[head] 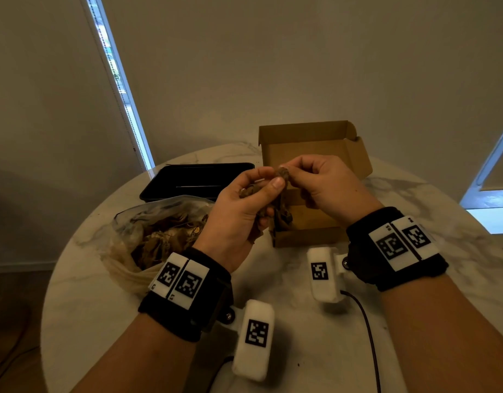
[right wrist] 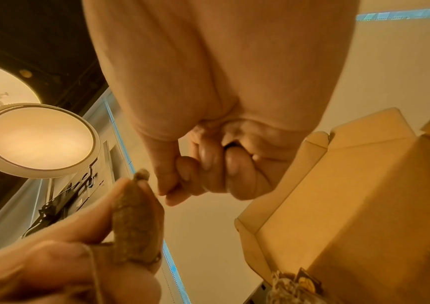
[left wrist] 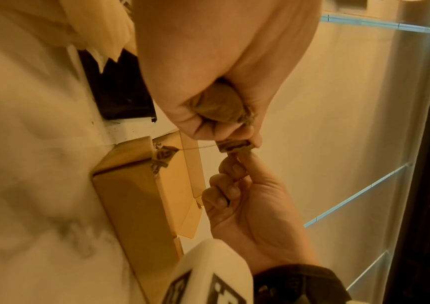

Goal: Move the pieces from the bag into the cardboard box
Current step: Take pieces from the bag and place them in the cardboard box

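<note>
Bag (head: 148,236) of brown pieces lies at left on the table (head: 301,336). Left hand (head: 239,214) grips several pieces (head: 283,175), fingers curled. Right hand (head: 327,185) pinches the top piece above the open cardboard box (head: 315,154).

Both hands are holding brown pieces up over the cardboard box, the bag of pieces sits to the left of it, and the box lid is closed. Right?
Not quite: the cardboard box is open, its lid standing up at the back, as the head view shows. The rest holds: the left hand and right hand hold brown pieces above it, and the bag lies to its left.
</note>
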A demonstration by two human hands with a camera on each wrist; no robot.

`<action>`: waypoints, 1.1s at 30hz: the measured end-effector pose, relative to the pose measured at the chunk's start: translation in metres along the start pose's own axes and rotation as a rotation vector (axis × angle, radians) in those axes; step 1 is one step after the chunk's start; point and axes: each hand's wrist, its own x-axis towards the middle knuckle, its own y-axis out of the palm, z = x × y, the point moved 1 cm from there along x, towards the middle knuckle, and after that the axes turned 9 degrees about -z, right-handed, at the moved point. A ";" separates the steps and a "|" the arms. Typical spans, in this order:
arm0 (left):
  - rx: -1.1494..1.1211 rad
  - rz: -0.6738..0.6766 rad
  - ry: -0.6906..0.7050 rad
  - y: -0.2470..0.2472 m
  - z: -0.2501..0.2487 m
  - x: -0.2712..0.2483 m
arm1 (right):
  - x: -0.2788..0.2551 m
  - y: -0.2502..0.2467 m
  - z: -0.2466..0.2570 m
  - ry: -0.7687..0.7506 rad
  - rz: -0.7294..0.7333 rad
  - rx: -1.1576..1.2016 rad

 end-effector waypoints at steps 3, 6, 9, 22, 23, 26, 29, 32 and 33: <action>-0.033 -0.052 0.025 -0.002 0.000 0.001 | -0.002 0.001 0.001 0.019 0.047 0.003; -0.047 -0.131 0.051 -0.003 0.000 0.000 | -0.003 0.001 0.002 0.011 0.062 -0.032; -0.099 -0.229 0.048 -0.004 -0.001 0.003 | -0.003 0.001 0.003 -0.006 0.070 -0.048; 0.182 -0.122 -0.004 -0.004 0.010 0.001 | 0.000 0.002 0.006 -0.176 0.016 -0.038; 0.199 -0.092 -0.005 -0.002 0.009 0.000 | 0.000 0.002 0.005 -0.179 0.004 -0.051; 0.193 -0.024 -0.001 0.001 0.007 -0.002 | 0.002 -0.001 0.002 -0.169 -0.024 -0.072; 0.129 0.025 -0.002 0.005 0.003 -0.004 | 0.003 -0.001 0.000 -0.131 -0.024 -0.076; 0.078 0.035 0.018 0.005 0.002 -0.005 | 0.003 -0.001 0.000 -0.093 -0.016 -0.066; 0.063 0.031 0.027 0.005 0.002 -0.005 | 0.002 -0.001 0.000 -0.083 -0.007 -0.061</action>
